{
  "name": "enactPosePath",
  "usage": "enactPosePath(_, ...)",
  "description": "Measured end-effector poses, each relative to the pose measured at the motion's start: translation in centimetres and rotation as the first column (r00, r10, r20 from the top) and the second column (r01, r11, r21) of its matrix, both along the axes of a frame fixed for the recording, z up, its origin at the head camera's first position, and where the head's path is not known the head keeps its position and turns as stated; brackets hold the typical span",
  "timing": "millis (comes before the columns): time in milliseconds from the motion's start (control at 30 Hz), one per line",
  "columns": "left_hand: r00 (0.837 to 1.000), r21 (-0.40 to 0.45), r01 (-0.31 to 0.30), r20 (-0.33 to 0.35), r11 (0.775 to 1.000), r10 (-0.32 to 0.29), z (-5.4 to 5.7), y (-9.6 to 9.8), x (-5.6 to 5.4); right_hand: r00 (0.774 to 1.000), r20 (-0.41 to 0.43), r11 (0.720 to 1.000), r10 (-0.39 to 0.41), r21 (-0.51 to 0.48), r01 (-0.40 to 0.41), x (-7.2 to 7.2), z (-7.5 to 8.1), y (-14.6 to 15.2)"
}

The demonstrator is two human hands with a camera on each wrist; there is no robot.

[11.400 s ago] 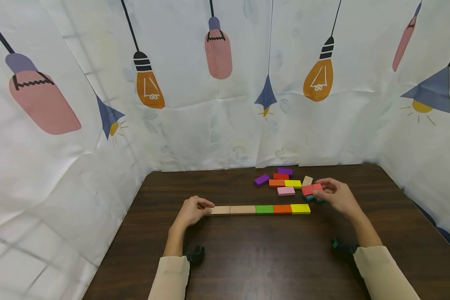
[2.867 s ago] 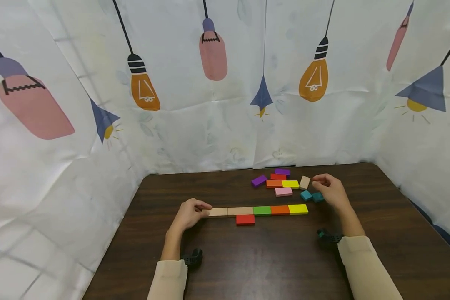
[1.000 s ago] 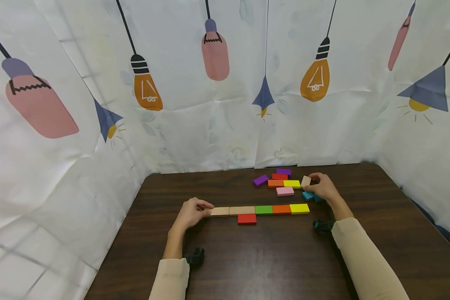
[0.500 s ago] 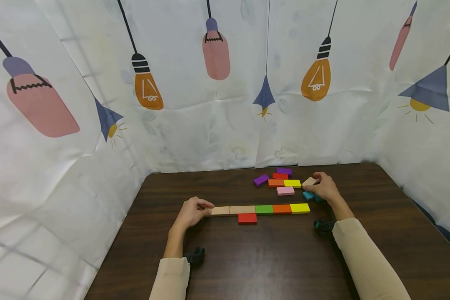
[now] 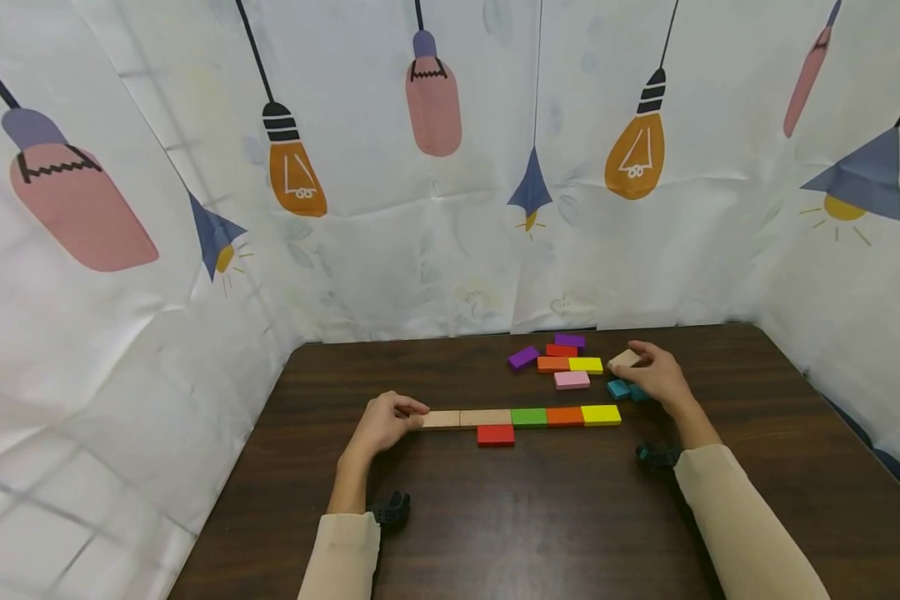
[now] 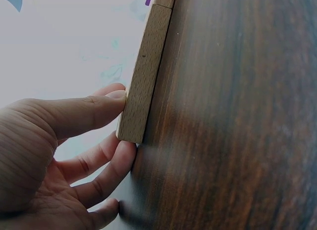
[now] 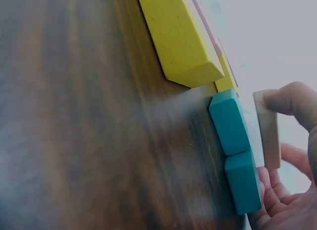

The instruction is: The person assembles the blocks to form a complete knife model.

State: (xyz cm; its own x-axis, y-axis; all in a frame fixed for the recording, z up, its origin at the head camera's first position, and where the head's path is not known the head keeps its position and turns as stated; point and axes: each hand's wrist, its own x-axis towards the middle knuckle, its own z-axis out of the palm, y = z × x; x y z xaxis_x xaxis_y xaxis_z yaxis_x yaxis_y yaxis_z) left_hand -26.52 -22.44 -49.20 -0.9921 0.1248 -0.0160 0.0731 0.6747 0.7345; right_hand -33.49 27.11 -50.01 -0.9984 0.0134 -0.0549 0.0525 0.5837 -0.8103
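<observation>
My left hand (image 5: 385, 425) is at the left end of a straight row of blocks, thumb and fingertips gripping the end plain wooden block (image 6: 143, 76). The row continues with another plain block (image 5: 485, 418), then green (image 5: 528, 417), orange (image 5: 565, 417) and yellow (image 5: 602, 415) ones. Against the row's near side lies a red block (image 5: 496, 435). My right hand (image 5: 658, 375) pinches a loose plain wooden block (image 7: 268, 131) between thumb and fingers, tilted, just beyond two teal blocks (image 7: 230, 122). One teal block is partly covered by the hand in the head view.
Behind the row lie loose blocks: pink (image 5: 572, 380), orange (image 5: 552, 364), yellow (image 5: 586, 365), red (image 5: 562, 350) and two purple ones (image 5: 523, 358). The dark wooden table (image 5: 510, 517) meets a printed cloth curtain (image 5: 390, 275) at the back and sides.
The red piece in my right hand earlier now lies before the row. That hand then took the loose plain block, turned it and moved it slightly right. My left hand has stayed put.
</observation>
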Motion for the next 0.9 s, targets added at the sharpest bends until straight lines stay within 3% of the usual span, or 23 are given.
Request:
enactPosePath(300,1.000,-0.016,0.005,-0.006,1.000,-0.005,0.1,0.1,0.0,0.986,-0.164,0.998,0.002,0.064,0.009,2.1,1.2,-0.3)
enactPosePath(467,1.000,-0.013,0.012,-0.005,1.000,-0.012,0.1,0.1,-0.1,0.973,-0.225,0.993,0.051,0.120,-0.025,3.8,1.9,-0.9)
enactPosePath(900,1.000,-0.007,0.013,-0.007,1.000,-0.013,0.0,0.0,-0.1,0.948,-0.242,0.971,0.207,0.168,-0.169,8.3,2.1,-4.8)
